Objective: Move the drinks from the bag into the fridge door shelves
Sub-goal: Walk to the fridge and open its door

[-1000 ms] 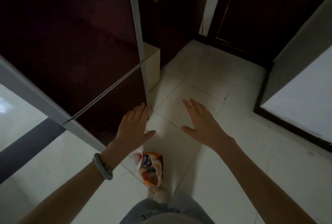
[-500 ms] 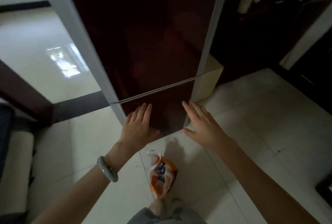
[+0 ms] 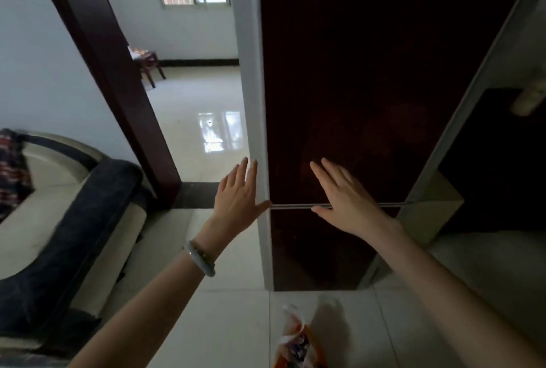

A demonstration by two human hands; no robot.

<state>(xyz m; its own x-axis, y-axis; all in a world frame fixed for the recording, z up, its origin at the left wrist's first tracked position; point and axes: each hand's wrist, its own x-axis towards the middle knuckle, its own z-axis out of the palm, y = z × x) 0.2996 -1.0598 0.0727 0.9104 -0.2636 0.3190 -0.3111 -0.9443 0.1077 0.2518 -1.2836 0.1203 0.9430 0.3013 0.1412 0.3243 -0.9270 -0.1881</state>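
Note:
A tall fridge (image 3: 348, 95) with dark red glossy doors and pale grey edges stands straight ahead, both doors closed. A thin silver gap (image 3: 295, 206) splits the upper door from the lower one. My left hand (image 3: 237, 199) is held flat with fingers apart at the fridge's left edge, its thumb by the gap. My right hand (image 3: 344, 197) is spread flat in front of the door at the gap's height. Neither holds anything. An orange and white plastic bag (image 3: 297, 341) with drinks inside sits on the floor below, cut off by the frame's bottom edge.
A sofa (image 3: 68, 220) with a dark cover stands at the left. A dark wooden doorframe (image 3: 112, 81) opens onto a bright tiled room with a chair (image 3: 147, 63). A beige box (image 3: 431, 208) and a dark cabinet (image 3: 499, 160) sit to the fridge's right.
The view has swung up and to the left, bringing the fridge front square on. Both open hands have risen from near the lower door to the gap between the doors.

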